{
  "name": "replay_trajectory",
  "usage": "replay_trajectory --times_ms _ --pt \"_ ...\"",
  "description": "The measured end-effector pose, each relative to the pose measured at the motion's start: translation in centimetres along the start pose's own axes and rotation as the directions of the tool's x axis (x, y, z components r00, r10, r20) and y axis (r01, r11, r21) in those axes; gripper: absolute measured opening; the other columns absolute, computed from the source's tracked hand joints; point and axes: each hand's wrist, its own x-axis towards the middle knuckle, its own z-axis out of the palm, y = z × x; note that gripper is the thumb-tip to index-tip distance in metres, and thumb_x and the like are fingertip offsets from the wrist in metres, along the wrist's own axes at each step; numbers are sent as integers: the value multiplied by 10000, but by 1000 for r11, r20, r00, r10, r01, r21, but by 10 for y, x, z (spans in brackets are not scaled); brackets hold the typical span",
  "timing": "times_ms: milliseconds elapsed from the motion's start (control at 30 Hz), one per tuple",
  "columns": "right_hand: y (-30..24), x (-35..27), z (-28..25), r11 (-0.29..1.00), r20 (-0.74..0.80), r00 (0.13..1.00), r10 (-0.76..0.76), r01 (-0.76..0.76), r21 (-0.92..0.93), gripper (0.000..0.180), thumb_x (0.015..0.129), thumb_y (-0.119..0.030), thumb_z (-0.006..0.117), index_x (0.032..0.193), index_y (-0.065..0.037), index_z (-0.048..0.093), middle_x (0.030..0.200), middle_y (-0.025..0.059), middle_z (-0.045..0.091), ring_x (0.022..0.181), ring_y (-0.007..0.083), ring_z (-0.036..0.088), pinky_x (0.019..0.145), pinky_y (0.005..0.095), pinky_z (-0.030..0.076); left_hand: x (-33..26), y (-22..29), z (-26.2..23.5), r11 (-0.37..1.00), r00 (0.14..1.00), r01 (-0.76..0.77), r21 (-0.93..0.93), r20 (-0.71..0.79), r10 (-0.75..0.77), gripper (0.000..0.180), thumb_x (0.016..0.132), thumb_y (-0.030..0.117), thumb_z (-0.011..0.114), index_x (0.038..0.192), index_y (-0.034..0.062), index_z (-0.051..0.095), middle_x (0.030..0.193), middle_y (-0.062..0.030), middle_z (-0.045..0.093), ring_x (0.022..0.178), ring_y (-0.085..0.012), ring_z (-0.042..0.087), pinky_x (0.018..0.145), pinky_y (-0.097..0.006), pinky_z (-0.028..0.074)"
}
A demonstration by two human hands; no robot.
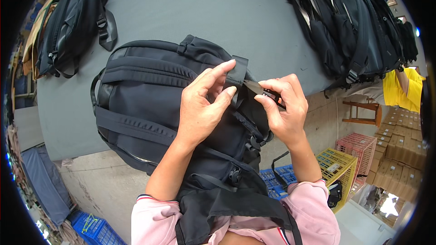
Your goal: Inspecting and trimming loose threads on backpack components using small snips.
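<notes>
A black backpack (150, 86) lies in front of me on the grey table, its padded shoulder straps facing up. At its right end, my left hand (202, 102) grips a wide black webbing strap (239, 69) by the fingertips, with the thumb and forefinger bent toward it. My right hand (287, 106) is closed on small snips (256, 87) with dark handles. Their pale metal blades point left and meet the strap's lower edge beside my left fingertips. Whether the blades are parted cannot be made out.
More black backpacks stand on the grey table (181, 4), one at the far left (75, 27) and several at the far right (345, 27). Yellow (334, 168) and pink crates (356, 147) stand at lower right, near stacked cartons (399, 149). A person in yellow (404, 88) is beyond.
</notes>
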Motion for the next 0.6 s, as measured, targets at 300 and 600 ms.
replay_trajectory --times_ms 300,600 --pt "-4 2 6 1000 6 1000 28 -28 2 216 691 -78 749 879 -63 644 732 54 537 545 195 542 495 286 434 -1 1 1 994 997 77 -78 7 -76 453 780 -44 622 1222 50 586 865 13 564 705 -38 482 622 -184 417" --pt "0 -5 2 858 108 963 247 -269 437 203 759 -16 691 949 -15 620 800 45 530 588 109 512 509 221 400 -2 0 1 981 997 67 -181 -26 -73 365 810 -81 587 1161 15 578 930 -18 597 800 -56 541 716 -196 448"
